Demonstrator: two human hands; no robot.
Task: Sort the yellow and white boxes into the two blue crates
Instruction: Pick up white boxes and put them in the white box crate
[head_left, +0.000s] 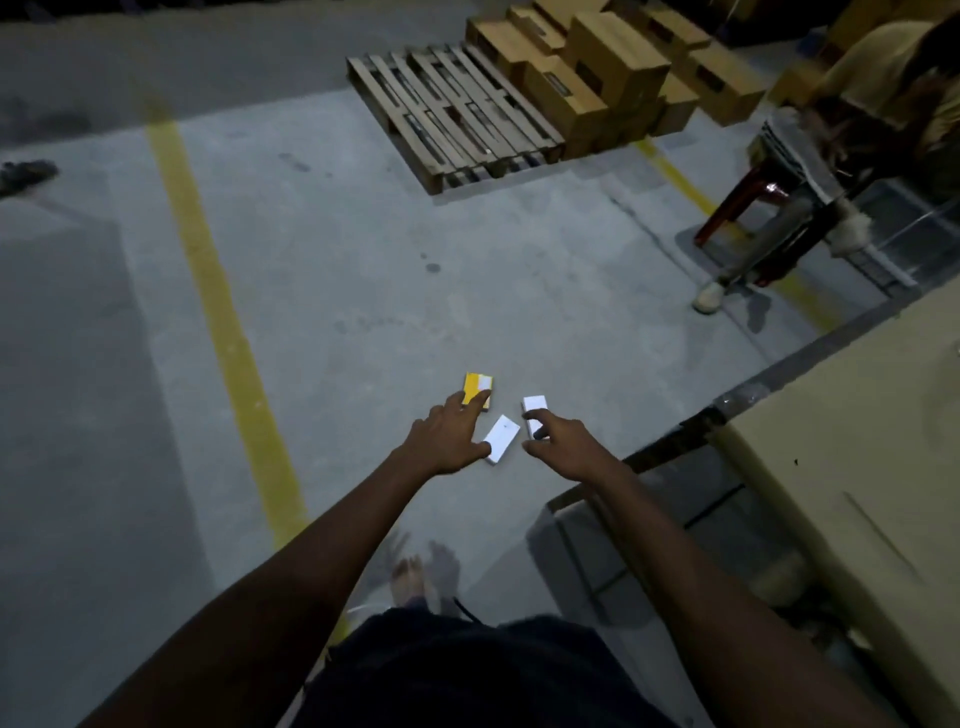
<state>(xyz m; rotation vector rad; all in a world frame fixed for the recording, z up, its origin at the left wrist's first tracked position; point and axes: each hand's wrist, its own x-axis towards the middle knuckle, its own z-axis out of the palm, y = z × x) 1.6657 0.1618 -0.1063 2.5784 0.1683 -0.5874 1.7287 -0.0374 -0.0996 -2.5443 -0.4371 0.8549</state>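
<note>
- Yellow box (475, 389), middle white box (503, 438) and right-hand white box (535, 408) are lying close together on the grey concrete floor (337, 260), lower centre of the frame.
- A yellow painted line (218, 291) is running down the floor from upper left to lower centre.
- A tan flat surface (857, 467) is filling the right edge of the frame.
- A wooden pallet (452, 119) is lying at upper centre, with stacked brown cartons (597, 67) touching its right side.
- An open-topped container (571, 545) is sitting at lower right; its colour is not readable in the dim light.
- A second person (883, 104) is sitting on a red stool (737, 208) at upper right.
- Left hand (444, 439) is reaching down with fingers spread wide, fingertips resting on the yellow box and thumb touching the middle white box.
- Right hand (563, 444) is curving its forefinger and thumb around the near end of the right-hand white box; whether it is actually gripping cannot be told.
- The wearer's bare feet (410, 571) are showing blurred at lower centre.
</note>
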